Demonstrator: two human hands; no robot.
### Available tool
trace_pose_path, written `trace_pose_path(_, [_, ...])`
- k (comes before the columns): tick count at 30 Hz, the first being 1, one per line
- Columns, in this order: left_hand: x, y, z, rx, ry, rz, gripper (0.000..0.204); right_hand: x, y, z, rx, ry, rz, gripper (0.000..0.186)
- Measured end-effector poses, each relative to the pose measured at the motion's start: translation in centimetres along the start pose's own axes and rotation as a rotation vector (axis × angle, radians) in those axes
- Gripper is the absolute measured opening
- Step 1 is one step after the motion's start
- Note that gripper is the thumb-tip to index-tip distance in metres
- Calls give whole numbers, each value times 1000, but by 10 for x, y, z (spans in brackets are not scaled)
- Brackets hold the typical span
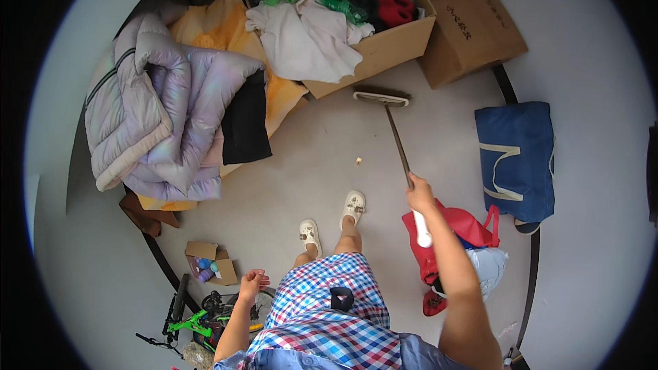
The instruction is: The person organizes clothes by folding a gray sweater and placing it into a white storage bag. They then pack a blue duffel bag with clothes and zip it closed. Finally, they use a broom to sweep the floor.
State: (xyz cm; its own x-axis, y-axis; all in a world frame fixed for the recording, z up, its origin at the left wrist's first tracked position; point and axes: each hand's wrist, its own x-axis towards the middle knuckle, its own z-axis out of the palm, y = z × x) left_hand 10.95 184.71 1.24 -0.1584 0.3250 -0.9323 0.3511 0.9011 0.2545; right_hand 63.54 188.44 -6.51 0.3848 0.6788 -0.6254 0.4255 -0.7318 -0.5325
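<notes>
My right hand [420,195] is closed round the handle of a broom [399,140]. Its pole is dark, with a white grip end sticking out below my fist. The wide, flat head [381,98] of the broom touches the floor near the front of a large cardboard box [384,55]. A small pale scrap [358,162] lies on the grey floor, left of the pole. My left hand [253,284] hangs by my hip, fingers loosely bent and apart, with nothing in it. Below it is a small green bicycle [195,322].
Clothes and bags fill the large box. Beside it stands a closed carton [473,34]. A lilac puffer jacket [185,96] covers an orange blanket [284,99] at left. Right are a blue bag [517,157] and a red bag [462,223]. A small open box [223,267] holds colourful items.
</notes>
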Motion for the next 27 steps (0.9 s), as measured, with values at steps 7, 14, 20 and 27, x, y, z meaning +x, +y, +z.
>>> trace_pose_path(7, [8,45,22,98,-47,93,19,16,-5,20,60,-199,167,53])
trace_pose_path(14, [36,102,45,227,-116,273,17,-73,11,-53,430,-257,307,55])
trace_pose_path(20, [78,174,66,408,-103,539,18,-91,-1,-41,882,-28,456,59])
trace_pose_path(27, [103,281,100,775,-23,739,23,-23,-22,8,911,82,451,59])
